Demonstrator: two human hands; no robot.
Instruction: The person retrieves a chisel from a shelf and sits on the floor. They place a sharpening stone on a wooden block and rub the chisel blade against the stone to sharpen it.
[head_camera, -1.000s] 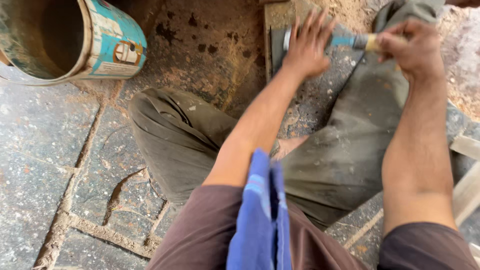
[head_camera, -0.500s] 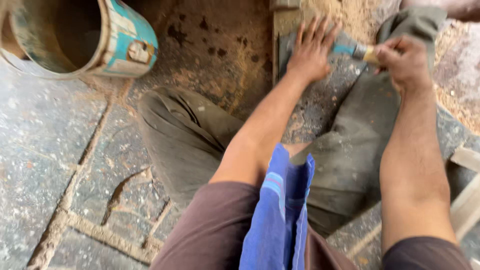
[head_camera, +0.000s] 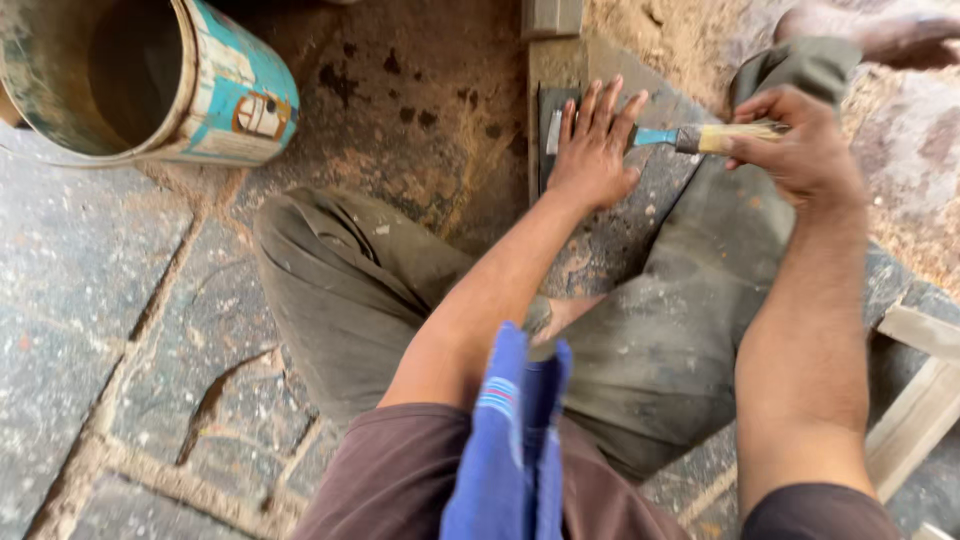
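Observation:
I sit cross-legged on a stone floor. My left hand (head_camera: 592, 150) lies flat, fingers spread, on a dark grey slab (head_camera: 640, 225) between my knees. My right hand (head_camera: 800, 150) grips the pale wooden handle of a small paintbrush (head_camera: 700, 137) with a blue ferrule; its bristle end points left and touches the fingers of my left hand. A narrow wooden strip (head_camera: 548, 75) runs along the slab's left edge, just past my left fingertips.
A worn blue and white bucket (head_camera: 150, 85) lies tilted at the top left. Sawdust covers the ground at the top right. Pale wooden bars (head_camera: 925, 400) stand at the right edge. A blue cloth (head_camera: 510, 450) hangs from my chest. Paving slabs with sandy joints fill the left.
My left hand stays flat on the slab. My right hand with the brush has shifted a little toward the left hand, and the view has tilted slightly.

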